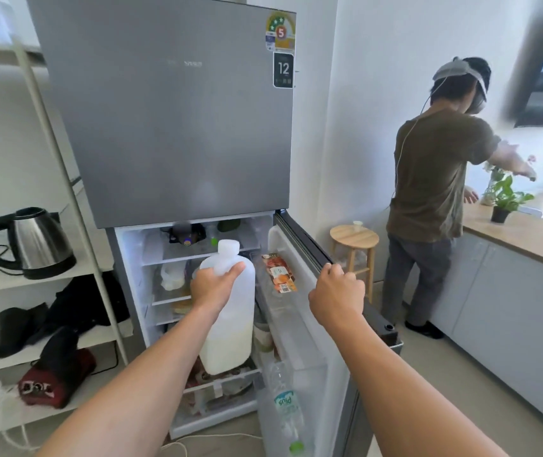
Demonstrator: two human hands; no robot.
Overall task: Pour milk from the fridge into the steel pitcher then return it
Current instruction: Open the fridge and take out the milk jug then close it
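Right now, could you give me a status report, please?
Left hand grips milk jug at neck. Right hand holds open fridge door. Steel pitcher unseen.

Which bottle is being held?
The big translucent milk jug, gripped at its neck by the left hand; the green-capped water bottle sits in the door shelf.

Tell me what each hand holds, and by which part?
The left hand grips the milk jug by its shoulder, just below the cap. The right hand holds the open fridge door by its top edge.
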